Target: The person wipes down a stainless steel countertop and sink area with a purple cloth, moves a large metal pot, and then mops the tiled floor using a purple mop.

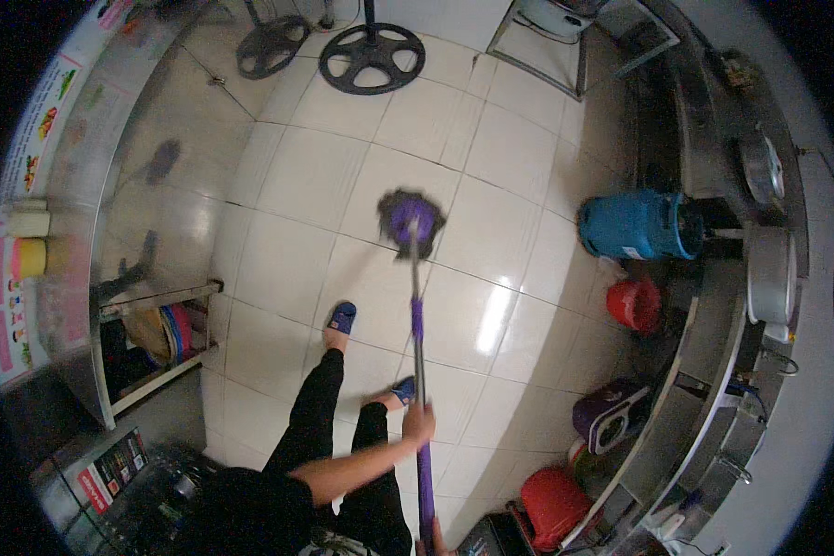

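Note:
A spin mop with a purple and grey metal handle [420, 375] stretches away from me over the tiled floor. Its round purple mop head [406, 219] has a dark, blurred fringe lying on the tiles. My left hand [419, 425] is wrapped around the handle partway down. At the bottom edge of the view, my right hand [436, 541] holds the upper end of the handle and is partly cut off. My feet, in dark blue slippers [342, 317], stand on the floor left of the handle.
Ahead are black round table bases [372, 59] and a metal frame [577, 69]. Along the right counter stand a blue gas cylinder [629, 226], a small red bucket [632, 306], a purple appliance [608, 417] and a larger red bucket [554, 507]. A metal shelf [156, 299] borders the left.

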`<act>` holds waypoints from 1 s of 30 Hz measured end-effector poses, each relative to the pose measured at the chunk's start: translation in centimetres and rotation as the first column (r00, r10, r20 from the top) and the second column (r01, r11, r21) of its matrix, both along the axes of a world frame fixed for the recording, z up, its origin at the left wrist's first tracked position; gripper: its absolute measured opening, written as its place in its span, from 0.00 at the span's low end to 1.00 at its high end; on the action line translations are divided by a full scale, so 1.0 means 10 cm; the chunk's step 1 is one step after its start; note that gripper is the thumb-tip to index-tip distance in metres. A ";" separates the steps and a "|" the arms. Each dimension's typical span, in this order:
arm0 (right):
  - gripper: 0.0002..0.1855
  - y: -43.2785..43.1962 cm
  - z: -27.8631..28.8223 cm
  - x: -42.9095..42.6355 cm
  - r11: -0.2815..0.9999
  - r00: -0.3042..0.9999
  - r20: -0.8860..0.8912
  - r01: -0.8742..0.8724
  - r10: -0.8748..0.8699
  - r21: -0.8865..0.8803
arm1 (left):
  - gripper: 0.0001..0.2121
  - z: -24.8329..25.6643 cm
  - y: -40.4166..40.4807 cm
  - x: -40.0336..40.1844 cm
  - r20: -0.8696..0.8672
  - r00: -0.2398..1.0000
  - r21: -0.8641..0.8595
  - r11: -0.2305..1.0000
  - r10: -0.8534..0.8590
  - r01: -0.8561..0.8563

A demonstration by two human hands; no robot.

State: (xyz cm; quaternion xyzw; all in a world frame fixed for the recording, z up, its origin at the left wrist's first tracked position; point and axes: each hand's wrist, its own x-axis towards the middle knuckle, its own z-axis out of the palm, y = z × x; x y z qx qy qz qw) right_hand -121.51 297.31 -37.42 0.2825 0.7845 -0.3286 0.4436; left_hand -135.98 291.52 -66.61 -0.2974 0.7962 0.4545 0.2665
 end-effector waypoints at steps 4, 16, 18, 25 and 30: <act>0.35 -0.92 -0.63 -2.39 0.996 0.943 -0.329 0.015 -0.043 -0.087 | 0.26 -0.96 -0.90 -3.12 0.089 0.994 0.038 0.998 -0.062 0.059; 0.33 -0.94 0.00 -0.96 0.995 0.995 -0.006 0.100 -0.100 -0.012 | 0.20 -0.06 -0.76 -0.29 0.333 0.942 -0.045 0.999 0.033 -0.019; 0.34 -0.90 0.53 -0.68 0.984 0.978 0.162 0.112 -0.134 0.135 | 0.24 1.13 -0.58 0.25 0.606 0.795 0.049 0.995 0.042 -0.090; 0.35 -1.10 0.63 -1.25 0.993 0.987 0.155 -0.053 0.036 0.105 | 0.25 1.05 -1.06 -0.31 0.525 0.809 -0.062 0.960 0.263 -0.272; 0.34 -2.23 -0.32 -2.95 0.984 0.968 -0.183 -0.178 0.169 -0.033 | 0.29 -0.44 -2.90 -3.15 0.298 0.937 0.106 0.969 0.184 -0.225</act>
